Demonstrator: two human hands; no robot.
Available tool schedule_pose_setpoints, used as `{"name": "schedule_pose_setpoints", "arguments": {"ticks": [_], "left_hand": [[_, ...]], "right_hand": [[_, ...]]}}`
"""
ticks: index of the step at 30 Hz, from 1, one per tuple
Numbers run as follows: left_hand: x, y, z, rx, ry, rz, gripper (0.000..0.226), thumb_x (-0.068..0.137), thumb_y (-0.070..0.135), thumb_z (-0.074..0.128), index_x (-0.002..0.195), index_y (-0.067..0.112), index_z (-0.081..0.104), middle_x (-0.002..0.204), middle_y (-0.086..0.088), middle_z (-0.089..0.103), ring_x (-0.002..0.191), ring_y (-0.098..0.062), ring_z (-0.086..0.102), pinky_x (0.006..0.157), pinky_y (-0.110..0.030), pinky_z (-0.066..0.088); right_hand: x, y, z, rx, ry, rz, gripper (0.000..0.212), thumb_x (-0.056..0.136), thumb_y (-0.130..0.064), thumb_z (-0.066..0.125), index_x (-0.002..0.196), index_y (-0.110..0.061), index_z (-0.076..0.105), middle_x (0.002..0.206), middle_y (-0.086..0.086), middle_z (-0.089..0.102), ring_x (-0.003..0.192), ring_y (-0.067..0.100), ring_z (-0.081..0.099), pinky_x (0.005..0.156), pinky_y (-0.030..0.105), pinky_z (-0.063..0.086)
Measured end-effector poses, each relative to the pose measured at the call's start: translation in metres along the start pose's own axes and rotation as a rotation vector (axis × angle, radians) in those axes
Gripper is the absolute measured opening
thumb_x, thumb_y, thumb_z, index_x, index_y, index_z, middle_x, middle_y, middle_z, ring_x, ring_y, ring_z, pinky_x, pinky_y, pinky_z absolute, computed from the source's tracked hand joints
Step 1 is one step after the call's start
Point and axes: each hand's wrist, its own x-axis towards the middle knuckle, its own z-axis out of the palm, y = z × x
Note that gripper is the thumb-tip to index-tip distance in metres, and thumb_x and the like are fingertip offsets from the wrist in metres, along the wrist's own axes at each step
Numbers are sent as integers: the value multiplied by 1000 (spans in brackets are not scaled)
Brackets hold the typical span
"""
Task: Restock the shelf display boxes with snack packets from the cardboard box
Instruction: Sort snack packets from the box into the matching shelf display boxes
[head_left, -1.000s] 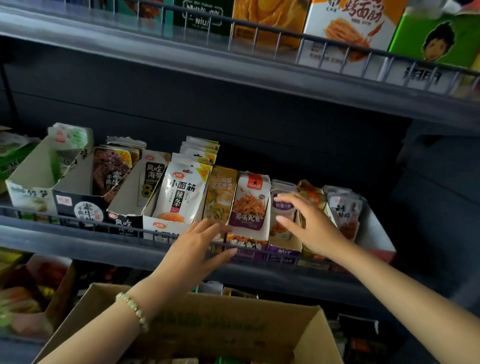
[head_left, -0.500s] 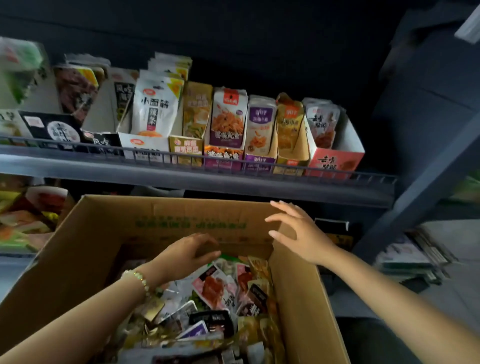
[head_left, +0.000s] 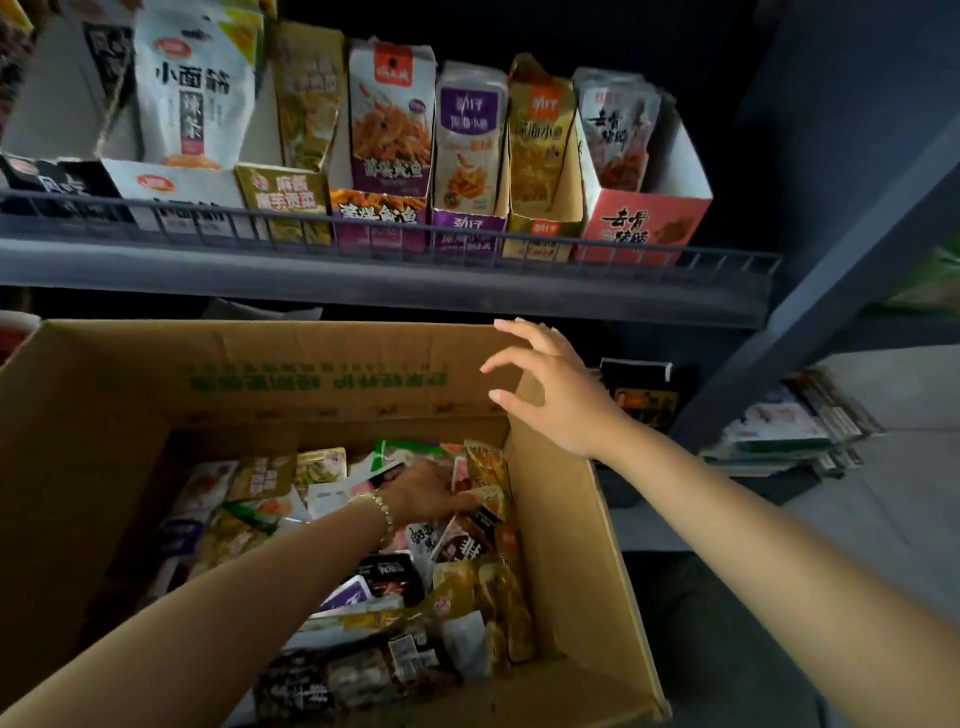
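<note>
Head view. At left, a white display box (head_left: 176, 189) of white packets is seen at the start of the row of shelf display boxes (head_left: 467, 228), which are lined up behind the wire rail (head_left: 519, 249) of the shelf (head_left: 363, 286). Below the shelf, the open cardboard box (head_left: 311, 384) is shown, its floor covered by loose snack packets (head_left: 384, 571). The left hand (head_left: 423, 493), a beaded bracelet (head_left: 383, 512) at its wrist, is lowered onto the packets near the box's right wall. Whether a packet is pinched cannot be told, as the fingertips are hidden among the wrappers. The right hand (head_left: 558, 397) is held over the box's far right corner with fingers spread and nothing grasped. The row is closed at right by a red display box (head_left: 641, 223). At far right, stacked flat goods (head_left: 789, 431) are seen.
</note>
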Motion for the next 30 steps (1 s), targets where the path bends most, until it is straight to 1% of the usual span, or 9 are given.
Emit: {"name": "schedule_pose_setpoints", "arguments": {"ticks": [1, 2, 4, 8, 12, 17, 25, 27, 30], "left_hand": [[2, -1, 6, -36, -31, 39, 8, 83, 25, 74, 85, 19, 69, 77, 9, 68, 66, 8, 61, 78, -16, 51], [9, -5, 14, -44, -37, 51, 21, 81, 24, 77, 99, 18, 70, 91, 5, 71, 82, 0, 66, 90, -26, 52], [14, -8, 25, -29, -12, 55, 35, 79, 29, 78, 111, 17, 70, 106, -1, 72, 99, -14, 66, 96, -36, 50], [14, -6, 31, -121, 67, 29, 24, 82, 15, 75, 105, 10, 70, 101, -7, 73, 90, -16, 67, 89, -30, 53], [-1, -5, 19, -124, 140, 106, 21, 83, 19, 74, 103, 14, 68, 85, 7, 69, 76, -1, 64, 68, -11, 51], [-49, 1, -19, -104, 268, 255, 17, 83, 23, 74, 91, 34, 64, 89, 16, 70, 83, 1, 66, 75, -26, 54], [-141, 22, -97, -226, 554, 423, 22, 81, 22, 72, 102, 24, 69, 95, 11, 74, 88, -2, 70, 73, -24, 58], [-155, 24, -110, -393, 609, 453, 21, 81, 18, 70, 101, 20, 68, 95, 9, 75, 88, -5, 71, 71, -22, 57], [-164, 25, -121, -687, 686, 466, 19, 84, 12, 66, 103, 15, 66, 95, 4, 75, 87, -11, 72, 68, -20, 56]], "right_hand": [[0, 0, 0, -1, 7, -3, 23, 94, -31, 58, 116, -29, 60, 156, -11, 22, 146, 13, 6, 111, 27, -3], [0, 0, 1, 1, 13, -4, 23, 94, -31, 58, 117, -29, 60, 156, -11, 23, 145, 13, 7, 110, 26, -3], [1, 1, 2, 10, 20, -5, 23, 93, -30, 59, 116, -28, 60, 155, -11, 24, 145, 13, 8, 110, 26, -3], [0, 3, 2, 19, 28, -10, 23, 93, -28, 60, 116, -28, 60, 155, -11, 25, 145, 12, 8, 110, 26, -3], [0, 4, 3, 15, 25, -12, 23, 93, -28, 60, 116, -27, 61, 155, -9, 25, 146, 15, 9, 113, 29, -1], [0, 3, 2, 10, 14, -15, 24, 93, -28, 59, 116, -25, 61, 155, -8, 25, 145, 15, 8, 113, 30, -1], [0, -15, 2, 86, 79, 18, 31, 95, -43, 46, 122, -29, 56, 148, -13, 36, 136, -5, 13, 115, 25, -4], [3, -41, 6, 287, 91, 44, 38, 90, -53, 40, 119, -32, 55, 139, -14, 46, 132, -4, 29, 120, 30, 11], [8, -88, 18, 607, -114, 40, 51, 83, -62, 50, 125, -33, 48, 131, -14, 53, 123, 0, 48, 107, 35, 40]]}}
